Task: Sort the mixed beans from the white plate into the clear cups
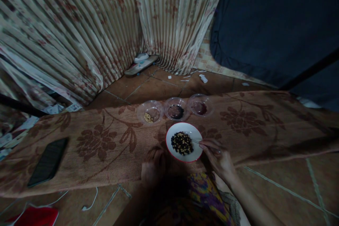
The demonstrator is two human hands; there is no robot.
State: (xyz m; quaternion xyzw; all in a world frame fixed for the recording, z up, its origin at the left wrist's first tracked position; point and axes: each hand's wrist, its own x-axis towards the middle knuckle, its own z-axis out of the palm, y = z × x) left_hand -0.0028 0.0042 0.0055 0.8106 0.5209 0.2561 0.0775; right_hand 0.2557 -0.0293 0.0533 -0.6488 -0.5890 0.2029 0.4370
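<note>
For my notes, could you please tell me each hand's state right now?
Left hand: curled closed near the bowl, nothing visibly held.
Right hand: closed, holding tweezers.

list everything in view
plate: 1, white, red rim, centre
beans: heap, black and pale, on plate
clear bowls: 3, transparent, beyond plate
bowl contents: 3 lots, pale, black, reddish, inside
tool: 1, metallic, over plate
cloth: 1, brown, under plate
phone: 1, black, cloth's left
floor: 1, brown, below
curtain: count unclear, beige, behind
board: 1, greyish, by curtain
fabric: 1, dark blue, upper right
scraps: several, white, on floor
bars: 2, black, left and right
cable: count unclear, white, lower left
item: 1, red, lower left
clothing: 1, purple-yellow, bottom
left hand: 1, bare, beside plate
right hand: 1, bare, on tool
</note>
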